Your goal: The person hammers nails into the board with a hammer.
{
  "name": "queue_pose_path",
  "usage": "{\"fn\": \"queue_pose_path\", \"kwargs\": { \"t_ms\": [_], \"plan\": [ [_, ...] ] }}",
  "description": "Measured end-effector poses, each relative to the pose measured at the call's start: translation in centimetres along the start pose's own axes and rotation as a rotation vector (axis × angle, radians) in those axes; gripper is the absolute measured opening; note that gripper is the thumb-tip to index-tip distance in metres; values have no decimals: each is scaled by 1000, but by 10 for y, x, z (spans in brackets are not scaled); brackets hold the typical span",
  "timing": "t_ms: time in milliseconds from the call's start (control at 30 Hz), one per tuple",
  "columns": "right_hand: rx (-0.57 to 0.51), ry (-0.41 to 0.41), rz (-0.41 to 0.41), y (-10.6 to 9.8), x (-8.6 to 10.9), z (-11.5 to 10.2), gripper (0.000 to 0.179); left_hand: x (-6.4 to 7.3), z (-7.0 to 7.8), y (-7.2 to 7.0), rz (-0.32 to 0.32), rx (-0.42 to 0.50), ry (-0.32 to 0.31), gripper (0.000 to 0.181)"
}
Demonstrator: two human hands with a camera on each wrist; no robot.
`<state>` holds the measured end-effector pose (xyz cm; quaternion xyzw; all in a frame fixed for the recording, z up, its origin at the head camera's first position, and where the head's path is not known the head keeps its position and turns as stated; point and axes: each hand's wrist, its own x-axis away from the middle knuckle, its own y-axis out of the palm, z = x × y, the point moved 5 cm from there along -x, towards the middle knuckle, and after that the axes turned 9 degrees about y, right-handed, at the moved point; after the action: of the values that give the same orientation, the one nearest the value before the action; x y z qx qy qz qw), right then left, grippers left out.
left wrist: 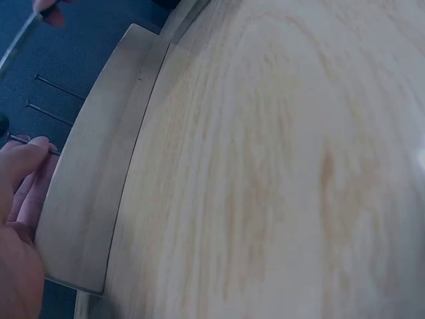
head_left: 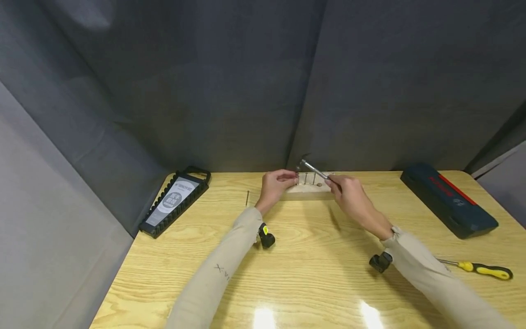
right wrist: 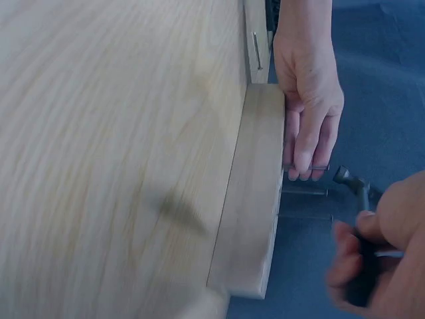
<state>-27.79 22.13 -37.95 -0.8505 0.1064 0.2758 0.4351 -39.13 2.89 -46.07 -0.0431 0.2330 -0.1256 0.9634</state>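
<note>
A pale wooden block (head_left: pixel 308 195) lies near the table's back edge. My left hand (head_left: pixel 277 187) is at its left end, thumb and fingers pinching an upright nail (right wrist: pixel 320 167) against the block's top. Two more nails (left wrist: pixel 56 86) stand in the block to the right of that one. My right hand (head_left: pixel 353 201) grips a hammer (head_left: pixel 314 169) by its dark handle. In the right wrist view the hammer head (right wrist: pixel 342 175) hovers just off the head of the pinched nail. A loose nail (head_left: pixel 247 198) lies on the table left of the block.
A black wrench rack (head_left: pixel 174 201) lies at the back left. On the right are a dark blue case (head_left: pixel 448 201) with a red stripe and a yellow-and-black screwdriver (head_left: pixel 489 269) beyond my right forearm. A dark curtain (head_left: pixel 205 91) hangs behind the table.
</note>
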Motion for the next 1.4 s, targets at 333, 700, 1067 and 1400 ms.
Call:
{"fn": "queue_pose_path", "kwargs": {
  "t_ms": [333,700,1067,1400],
  "plan": [
    [-76,75,132,-25,0,4,20,1,4,1,-14,14,6,19],
    [-127,204,30,-16,16,32,21,9,25,-20,-68,39,118,25],
    [-164,291,67,-22,15,46,28,16,31,-103,-216,-647,-24,28],
    [-111,282,88,-16,17,51,24,33,13,-111,-407,-845,-348,34]
  ]
}}
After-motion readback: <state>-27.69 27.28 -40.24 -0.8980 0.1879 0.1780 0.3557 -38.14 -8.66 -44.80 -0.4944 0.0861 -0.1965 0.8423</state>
